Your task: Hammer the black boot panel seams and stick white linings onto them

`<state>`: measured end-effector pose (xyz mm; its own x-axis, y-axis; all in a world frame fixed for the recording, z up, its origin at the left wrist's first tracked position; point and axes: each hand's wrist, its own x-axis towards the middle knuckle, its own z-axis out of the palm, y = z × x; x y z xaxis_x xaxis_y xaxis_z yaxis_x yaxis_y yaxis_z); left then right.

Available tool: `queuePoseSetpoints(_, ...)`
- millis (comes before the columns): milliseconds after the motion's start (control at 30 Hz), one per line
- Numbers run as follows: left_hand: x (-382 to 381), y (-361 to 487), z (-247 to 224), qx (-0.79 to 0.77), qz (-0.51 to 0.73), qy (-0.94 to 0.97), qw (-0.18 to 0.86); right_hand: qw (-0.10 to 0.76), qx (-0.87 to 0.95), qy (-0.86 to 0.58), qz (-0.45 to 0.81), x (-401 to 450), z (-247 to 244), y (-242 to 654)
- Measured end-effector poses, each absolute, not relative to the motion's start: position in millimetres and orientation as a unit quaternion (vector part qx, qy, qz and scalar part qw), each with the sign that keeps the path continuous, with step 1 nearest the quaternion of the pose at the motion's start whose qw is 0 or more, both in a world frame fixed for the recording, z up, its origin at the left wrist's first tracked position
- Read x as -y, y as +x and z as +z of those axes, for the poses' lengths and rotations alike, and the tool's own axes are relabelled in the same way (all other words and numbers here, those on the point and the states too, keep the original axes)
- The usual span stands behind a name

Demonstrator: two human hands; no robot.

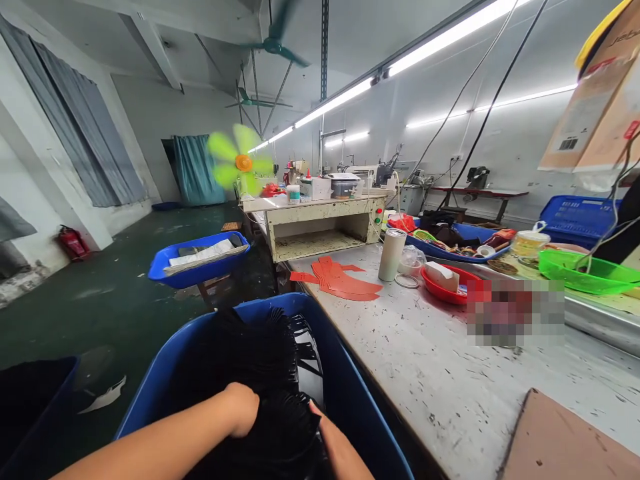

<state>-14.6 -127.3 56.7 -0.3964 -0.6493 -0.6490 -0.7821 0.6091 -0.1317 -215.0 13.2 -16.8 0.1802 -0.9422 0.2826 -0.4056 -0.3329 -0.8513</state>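
Note:
A large blue tub (pixel 345 373) stands below me, packed with rows of thin black cut pieces (pixel 250 347) that look like fabric or soft leather. My left hand (pixel 243 408) reaches into them from the left, its fingers curled down and partly hidden among the black layers. On the other side, my right hand (pixel 334 437) grips the edge of a bundle of the same pieces, with one fingertip showing on top. The bundle lies between both hands. Along the tub's right inner side, a white surface (pixel 310 363) shows beneath the black strips.
Right of the tub runs a worn worktable (pixel 390 347) with orange-red cut pieces (pixel 340 277), a pale cylinder (pixel 392 255), a red basket (pixel 443 293) and a brown board (pixel 565 440). A blue tray (pixel 165 267) stands ahead left. A green fan (pixel 243 162) is beyond.

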Motion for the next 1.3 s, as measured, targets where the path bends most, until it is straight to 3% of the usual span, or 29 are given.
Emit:
queuePoseSetpoints(100,115,-9,66,-0.835,0.111,-0.457,0.284,0.387,-0.435,-0.67,-0.46,-12,-15,-208)
queuePoseSetpoints(300,97,5,78,-0.811,0.196,-0.502,0.228,0.367,-0.472,-0.653,-0.464,-17,-35,-205)
queuePoseSetpoints(567,95,16,76,-0.801,0.207,-0.559,0.059,0.377,-0.478,-0.643,-0.465,-31,-39,-196)
queuePoseSetpoints(833,127,5,74,-0.82,0.255,-0.493,0.139,0.347,-0.49,-0.654,-0.46,-36,-29,-198)
queuePoseSetpoints(1033,148,1,78,-0.846,0.231,-0.477,0.058,0.343,-0.49,-0.672,-0.436,-30,-50,-197)
queuePoseSetpoints(1167,130,20,76,-0.836,0.208,-0.507,0.01,0.343,-0.509,-0.631,-0.474,-22,-37,-194)
queuePoseSetpoints(1300,116,27,69,-0.831,0.215,-0.507,0.076,0.347,-0.484,-0.642,-0.483,-9,-12,-196)
